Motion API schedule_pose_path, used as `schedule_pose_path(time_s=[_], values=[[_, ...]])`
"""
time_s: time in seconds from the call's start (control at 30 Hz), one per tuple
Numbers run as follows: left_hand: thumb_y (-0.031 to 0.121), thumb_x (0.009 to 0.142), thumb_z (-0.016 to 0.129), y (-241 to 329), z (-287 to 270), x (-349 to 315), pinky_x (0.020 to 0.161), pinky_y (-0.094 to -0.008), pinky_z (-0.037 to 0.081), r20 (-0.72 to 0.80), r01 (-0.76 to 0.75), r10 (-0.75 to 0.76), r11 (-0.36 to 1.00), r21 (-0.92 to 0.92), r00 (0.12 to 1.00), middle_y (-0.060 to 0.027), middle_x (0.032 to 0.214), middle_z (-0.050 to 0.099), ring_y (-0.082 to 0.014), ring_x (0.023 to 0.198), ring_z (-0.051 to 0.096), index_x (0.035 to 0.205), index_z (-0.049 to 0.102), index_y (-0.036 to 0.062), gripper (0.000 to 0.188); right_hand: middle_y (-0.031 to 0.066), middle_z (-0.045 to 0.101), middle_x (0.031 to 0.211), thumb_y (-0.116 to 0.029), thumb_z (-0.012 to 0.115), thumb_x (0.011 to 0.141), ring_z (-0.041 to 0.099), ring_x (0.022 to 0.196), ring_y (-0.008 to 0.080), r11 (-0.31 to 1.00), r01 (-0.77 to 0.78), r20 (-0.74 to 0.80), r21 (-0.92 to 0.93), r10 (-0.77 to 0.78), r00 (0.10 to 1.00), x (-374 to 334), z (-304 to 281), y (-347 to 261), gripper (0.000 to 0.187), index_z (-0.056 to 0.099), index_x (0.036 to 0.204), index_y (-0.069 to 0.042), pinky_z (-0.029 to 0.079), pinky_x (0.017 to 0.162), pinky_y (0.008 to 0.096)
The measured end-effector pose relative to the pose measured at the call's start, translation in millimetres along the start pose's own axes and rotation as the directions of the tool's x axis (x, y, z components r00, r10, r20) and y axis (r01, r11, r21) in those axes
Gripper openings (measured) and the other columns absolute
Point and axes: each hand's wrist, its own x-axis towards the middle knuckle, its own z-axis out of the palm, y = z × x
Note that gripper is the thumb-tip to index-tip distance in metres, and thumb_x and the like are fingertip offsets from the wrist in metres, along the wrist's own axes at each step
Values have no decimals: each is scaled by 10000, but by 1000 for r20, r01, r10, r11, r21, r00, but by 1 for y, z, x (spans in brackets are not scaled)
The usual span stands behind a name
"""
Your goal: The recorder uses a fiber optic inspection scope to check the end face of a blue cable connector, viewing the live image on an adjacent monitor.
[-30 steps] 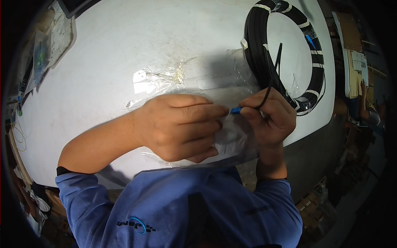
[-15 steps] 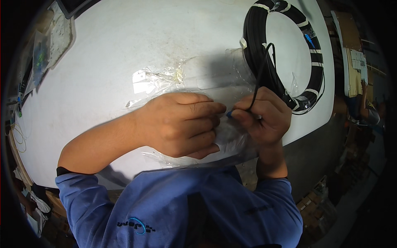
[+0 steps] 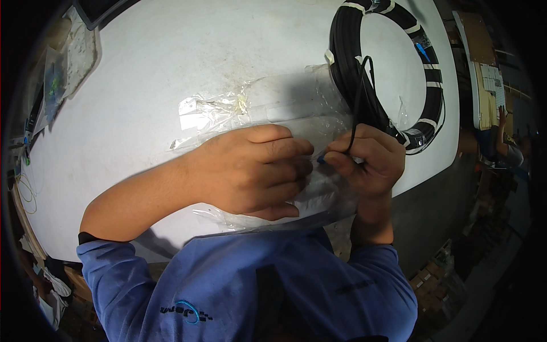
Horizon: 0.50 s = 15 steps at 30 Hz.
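Observation:
A blue connector [image 3: 321, 159] at the end of a thin black cable [image 3: 356, 108] is pinched between the thumb and forefinger of my right hand [image 3: 373, 161]. The cable loops up from that hand to a large black cable coil [image 3: 345, 54], bound with pale tape. Just left of the connector, my left hand [image 3: 248, 171] is closed with its fingers curled; its fingertips and anything in them are hidden. Beneath both hands lies a crumpled clear plastic bag [image 3: 288, 111]. Another blue connector [image 3: 422, 52] is fixed on the coil's right side.
The white table [image 3: 171, 62] carries all this. A dark-framed tray or screen [image 3: 91, 17] sits at the far left corner, with plastic pouches [image 3: 54, 85] beyond the left edge. At far right stand another workbench [image 3: 481, 45] and a person [image 3: 504, 145]; boxes [image 3: 427, 282] lie below.
My left fingers have shifted slightly and my right hand has moved a little to the right, still pinching the connector. The whole view has shifted slightly.

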Motion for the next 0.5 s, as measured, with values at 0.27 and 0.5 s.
schedule_pose_path(time_s=[0.27,0.5], values=[[331,856,794,1,-1,0,919,-389,570,-23,24,-24,999,26,999,-94,981,766,-287,1090,712,857,772,43,289,74,711,764,-172,924,816,665,599,136,1000,11,10,-10,-11,1000,-2,1,1,228,756,864,-26,492,494,257],[329,844,800,0,-1,0,905,-388,567,-33,24,-23,999,21,999,-84,950,762,-278,1064,713,829,764,50,281,66,697,745,-192,934,804,651,586,129,1000,1,-34,-21,-1,999,-2,2,2,255,744,853,-29,487,482,263]])
